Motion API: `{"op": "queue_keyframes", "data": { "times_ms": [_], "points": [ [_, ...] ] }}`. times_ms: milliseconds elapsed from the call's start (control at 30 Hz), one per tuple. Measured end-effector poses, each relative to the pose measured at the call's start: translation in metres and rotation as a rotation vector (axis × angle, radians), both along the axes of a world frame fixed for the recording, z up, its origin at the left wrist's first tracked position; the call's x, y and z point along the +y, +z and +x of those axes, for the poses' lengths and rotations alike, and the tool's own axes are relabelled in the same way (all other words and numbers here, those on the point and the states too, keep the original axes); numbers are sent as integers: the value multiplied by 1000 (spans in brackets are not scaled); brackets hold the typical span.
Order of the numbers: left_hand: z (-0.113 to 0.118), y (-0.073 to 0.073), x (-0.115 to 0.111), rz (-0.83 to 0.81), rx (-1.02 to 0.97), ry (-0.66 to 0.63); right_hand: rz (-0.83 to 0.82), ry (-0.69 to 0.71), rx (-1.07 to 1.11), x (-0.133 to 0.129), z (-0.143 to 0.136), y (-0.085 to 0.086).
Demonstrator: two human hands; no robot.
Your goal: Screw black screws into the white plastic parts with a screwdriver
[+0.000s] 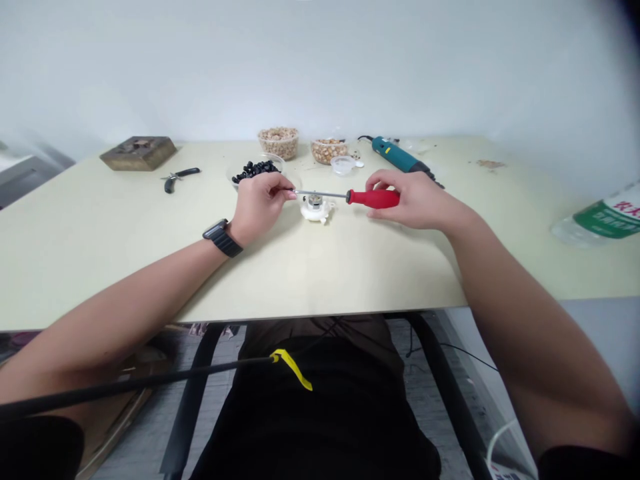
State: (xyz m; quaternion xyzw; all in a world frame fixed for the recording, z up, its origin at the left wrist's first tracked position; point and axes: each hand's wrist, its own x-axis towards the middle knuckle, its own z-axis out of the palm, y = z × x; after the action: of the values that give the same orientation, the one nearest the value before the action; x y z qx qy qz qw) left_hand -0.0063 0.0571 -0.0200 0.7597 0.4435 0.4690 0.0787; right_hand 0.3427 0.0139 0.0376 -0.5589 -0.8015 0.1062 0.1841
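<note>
My right hand is closed around the red handle of a screwdriver, which lies level with its metal shaft pointing left. At the shaft's tip, the thumb and fingers of my left hand are pinched together; whatever small thing is between them is hidden. Below the shaft, a white plastic part with a round metal piece on top sits on the table. Just behind my left hand stands a clear bowl of black pieces, partly covered by that hand.
Farther back on the table are two clear tubs of small tan pieces, a small clear lid-like cup and a teal corded power tool. Black-handled pliers and a wooden block lie left, a bottle right.
</note>
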Motion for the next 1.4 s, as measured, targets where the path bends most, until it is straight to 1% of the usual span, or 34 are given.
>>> {"op": "queue_keyframes", "data": {
  "times_ms": [100,167,267,333,433,533,667,700,867,1000,1067,1233,1267,1400],
  "points": [
    [0,0,-1,6,16,-1,14,-56,-11,1,-1,-2],
    [-1,-1,0,-3,9,-1,1,-52,-5,1,-1,0],
    [-2,-1,1,-14,-9,-6,-19,4,28,1,0,1],
    [-1,-2,1,-13,-5,-8,12,12,54,1,1,-1],
    [0,-3,1,-8,4,-3,45,-16,27,1,0,-5],
    [-2,-3,3,-15,-19,6,29,-46,-20,1,-3,-4],
    [-4,-2,4,-14,-35,11,11,32,-5,1,-3,-1],
    [-3,-2,4,-11,-30,7,21,30,5,1,-2,-1],
    [-1,-3,1,-2,17,-6,48,-59,-11,3,1,-4],
    [-1,-4,2,-10,-1,-7,-18,-21,0,4,2,0],
    [-1,-5,2,-5,7,-9,-17,-12,17,3,2,1],
    [0,-4,-1,-1,14,-21,11,-115,-42,2,0,-2],
    [0,-4,-1,-2,6,-20,-1,-111,-45,3,0,-2],
    [0,-3,-1,-3,-9,-2,-16,-21,-16,5,3,-1]
  ]
}}
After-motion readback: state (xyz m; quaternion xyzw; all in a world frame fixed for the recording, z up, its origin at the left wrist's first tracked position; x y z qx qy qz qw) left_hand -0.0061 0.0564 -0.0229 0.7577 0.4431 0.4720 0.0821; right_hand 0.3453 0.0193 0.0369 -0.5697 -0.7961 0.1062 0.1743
